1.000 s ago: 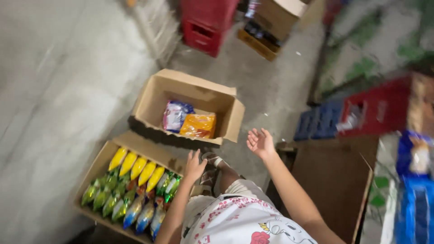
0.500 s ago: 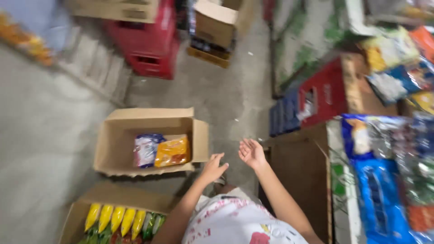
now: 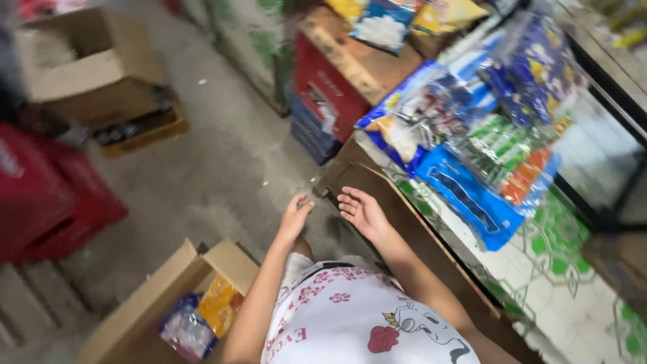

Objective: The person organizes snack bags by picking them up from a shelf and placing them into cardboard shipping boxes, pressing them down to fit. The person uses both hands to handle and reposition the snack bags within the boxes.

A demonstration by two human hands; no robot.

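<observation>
I see a red crate (image 3: 47,202), then a brown box (image 3: 162,303) with snack bags (image 3: 202,313). My left hand (image 3: 295,217) and right hand (image 3: 362,210) are spread and hold nothing. Blue bags (image 3: 465,195) lie on the table (image 3: 566,296).

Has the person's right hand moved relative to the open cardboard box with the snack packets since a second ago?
Yes. The right hand, open and empty, now lies farther from the open cardboard box and nearer the blue packets on the counter; the camera swung too.
</observation>
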